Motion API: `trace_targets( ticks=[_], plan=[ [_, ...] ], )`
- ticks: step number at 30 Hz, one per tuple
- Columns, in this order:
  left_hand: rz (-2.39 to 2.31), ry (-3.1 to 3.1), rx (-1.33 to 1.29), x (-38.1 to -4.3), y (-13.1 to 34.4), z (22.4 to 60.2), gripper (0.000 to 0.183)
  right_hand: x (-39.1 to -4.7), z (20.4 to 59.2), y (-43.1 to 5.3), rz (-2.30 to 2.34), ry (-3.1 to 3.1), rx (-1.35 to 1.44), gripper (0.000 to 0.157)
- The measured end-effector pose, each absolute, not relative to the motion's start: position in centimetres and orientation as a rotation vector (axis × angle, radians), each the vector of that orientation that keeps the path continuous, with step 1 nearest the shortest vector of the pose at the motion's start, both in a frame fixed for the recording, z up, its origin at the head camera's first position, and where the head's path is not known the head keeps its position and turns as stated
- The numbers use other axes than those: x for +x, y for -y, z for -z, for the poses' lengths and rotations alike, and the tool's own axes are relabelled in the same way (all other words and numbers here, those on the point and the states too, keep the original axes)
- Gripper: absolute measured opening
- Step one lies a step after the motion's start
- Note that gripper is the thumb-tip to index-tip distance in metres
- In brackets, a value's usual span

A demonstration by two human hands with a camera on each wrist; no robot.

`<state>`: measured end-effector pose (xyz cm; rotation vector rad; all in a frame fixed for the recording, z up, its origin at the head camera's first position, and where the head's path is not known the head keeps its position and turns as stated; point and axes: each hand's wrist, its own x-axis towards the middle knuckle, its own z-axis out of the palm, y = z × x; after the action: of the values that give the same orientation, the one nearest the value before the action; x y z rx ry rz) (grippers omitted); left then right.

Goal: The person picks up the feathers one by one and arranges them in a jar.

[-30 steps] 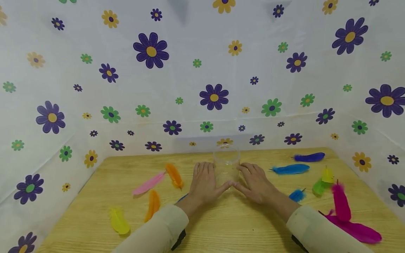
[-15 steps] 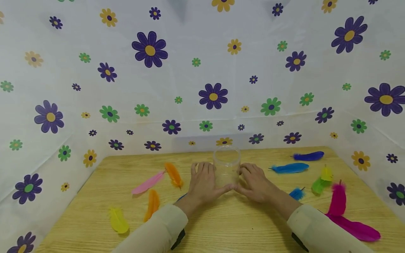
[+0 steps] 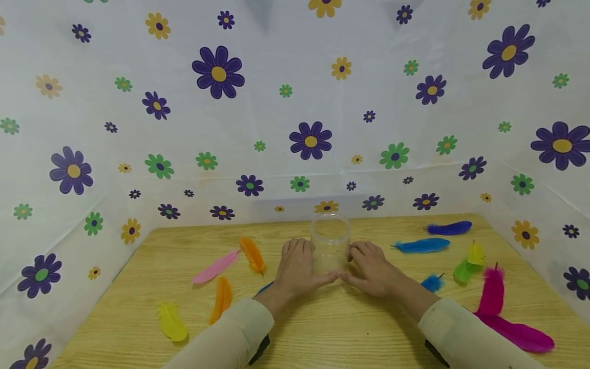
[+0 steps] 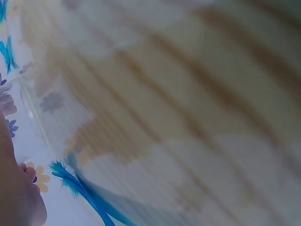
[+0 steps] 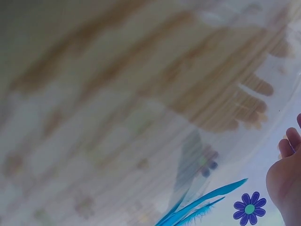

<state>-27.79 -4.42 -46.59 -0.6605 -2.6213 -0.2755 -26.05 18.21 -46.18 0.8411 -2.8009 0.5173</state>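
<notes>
A clear cylindrical container [image 3: 331, 251], see-through with a round rim at its top, stands upright on the wooden table. My left hand [image 3: 297, 269] grips its left side, with the fingers along the wall and the thumb across the front. From the other side my right hand [image 3: 371, 269] holds it in the same way, and the two thumb tips come together at the front near the base. In the left wrist view, part of the left hand [image 4: 23, 197] shows at the left edge. The right hand [image 5: 288, 176] appears at the right edge of the right wrist view.
Left of the hands lie a pink feather [image 3: 216, 267], orange feathers [image 3: 252, 255] and a yellow feather [image 3: 172, 323]. Blue feathers [image 3: 423, 245], a green feather [image 3: 464, 272] and magenta feathers [image 3: 492, 292] lie to the right. A flower-print cloth [image 3: 276, 118] surrounds the table [image 3: 332, 333].
The container and both thumbs have come slightly lower in the head view, toward me. One magenta feather at the right has swung round a little. Both hands stay around the container.
</notes>
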Motion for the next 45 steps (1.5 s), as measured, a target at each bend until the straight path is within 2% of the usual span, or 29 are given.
trace_targets(
  ticks=[7,13,17,26,32,45],
  plan=[
    [0.269,2.596,-0.651,-27.8,4.0,46.6,0.081,-26.1,46.1,-18.6,-0.467,2.764,0.891,0.029],
    [0.291,2.608,-0.653,-27.9,4.1,46.7,0.081,-26.1,46.1,-18.5,-0.439,2.768,0.870,0.029],
    [0.276,2.626,-0.636,-27.8,4.3,46.7,0.082,-26.0,46.1,-18.1,-0.398,2.783,0.821,0.037],
    [0.284,2.628,-0.633,-27.8,4.3,46.7,0.082,-25.9,46.0,-18.1,-0.281,2.853,0.641,0.066],
    [0.297,2.617,-0.641,-27.8,4.1,46.6,0.081,-26.0,45.9,-18.4,-0.229,2.881,0.569,0.073],
    [0.233,2.649,-0.612,-27.6,3.9,46.5,0.085,-25.7,45.8,-19.5,-0.215,2.882,0.452,0.078]
  ],
)
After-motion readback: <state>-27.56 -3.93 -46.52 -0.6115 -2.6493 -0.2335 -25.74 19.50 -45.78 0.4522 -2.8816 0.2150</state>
